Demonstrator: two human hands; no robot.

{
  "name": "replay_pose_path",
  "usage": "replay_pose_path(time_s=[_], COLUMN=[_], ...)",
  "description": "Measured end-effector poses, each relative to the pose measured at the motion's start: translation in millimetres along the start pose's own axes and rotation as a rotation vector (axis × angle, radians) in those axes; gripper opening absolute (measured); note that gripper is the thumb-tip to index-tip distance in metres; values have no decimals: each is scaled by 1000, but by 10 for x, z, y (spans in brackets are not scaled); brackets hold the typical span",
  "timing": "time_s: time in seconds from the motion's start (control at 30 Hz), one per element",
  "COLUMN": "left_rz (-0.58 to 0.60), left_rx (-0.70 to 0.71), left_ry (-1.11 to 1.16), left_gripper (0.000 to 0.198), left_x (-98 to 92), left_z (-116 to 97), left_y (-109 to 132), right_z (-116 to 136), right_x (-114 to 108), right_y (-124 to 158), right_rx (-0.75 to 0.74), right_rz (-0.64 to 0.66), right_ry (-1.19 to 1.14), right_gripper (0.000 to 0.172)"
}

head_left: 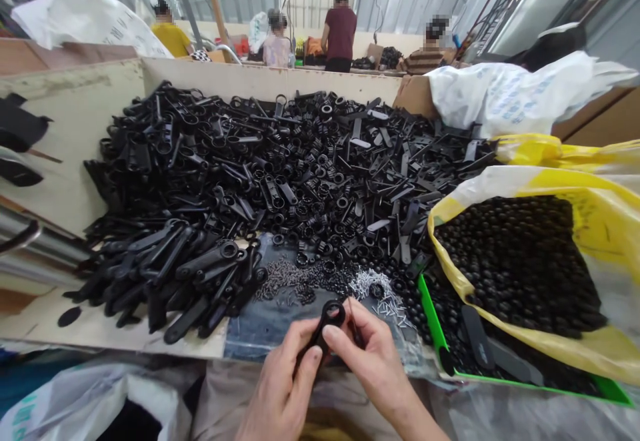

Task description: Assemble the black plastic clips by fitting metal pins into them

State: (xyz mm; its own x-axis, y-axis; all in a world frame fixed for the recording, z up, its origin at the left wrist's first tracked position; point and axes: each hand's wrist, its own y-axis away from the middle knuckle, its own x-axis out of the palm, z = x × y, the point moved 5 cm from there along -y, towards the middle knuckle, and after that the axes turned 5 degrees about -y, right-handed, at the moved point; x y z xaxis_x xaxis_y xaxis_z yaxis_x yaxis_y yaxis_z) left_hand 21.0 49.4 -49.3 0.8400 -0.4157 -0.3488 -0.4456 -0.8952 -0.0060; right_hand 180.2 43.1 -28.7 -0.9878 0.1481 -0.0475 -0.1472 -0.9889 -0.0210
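Over the near edge of the blue mat, I hold one black ringed piece between my two hands; my left hand is closed around its lower part, and my right hand has the thumb pressed near the ring, with the fingers curled; some thin thing shows by these fingers, but I cannot tell what it is. This piece, I judge, is only partly done; whether something is already fitted inside, I cannot see. To the left lies a pile of long black pieces, which may be the finished ones; much more seems to be left, because a big heap of loose black parts spreads behind, and silver pins and small grey parts lie just beyond my hands.
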Motion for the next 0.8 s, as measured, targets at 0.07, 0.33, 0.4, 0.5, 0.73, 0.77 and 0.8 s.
replay_pose_path(time_s=[0.07,0.33,0.4,0.5,0.73,0.77,0.8], left_rz=[-33,-48,-91,-124,2,-4,-11], left_rx=[62,69,79,85,11,23,45], left_ry=[-33,26,28,25,-26,-49,-77], left_gripper=[37,37,37,35,31,30,28], left_x=[-11,-8,-22,-26,-120,-164,-203], left_z=[-33,23,50,75,-53,-103,-154], left_y=[-15,12,43,37,-84,-84,-78], right_z=[-19,-276,-286,-266,-311,-308,-301], right_x=[23,175,186,196,182,158,137], right_y=[26,106,125,129,76,75,76], right_rx=[-22,158,171,149,137,130,123], right_rz=[-40,14,26,-33,-69,-72,-72], right_ry=[34,-249,-236,-179,-308,-315,-320], right_gripper=[36,43,43,43,44,43,42])
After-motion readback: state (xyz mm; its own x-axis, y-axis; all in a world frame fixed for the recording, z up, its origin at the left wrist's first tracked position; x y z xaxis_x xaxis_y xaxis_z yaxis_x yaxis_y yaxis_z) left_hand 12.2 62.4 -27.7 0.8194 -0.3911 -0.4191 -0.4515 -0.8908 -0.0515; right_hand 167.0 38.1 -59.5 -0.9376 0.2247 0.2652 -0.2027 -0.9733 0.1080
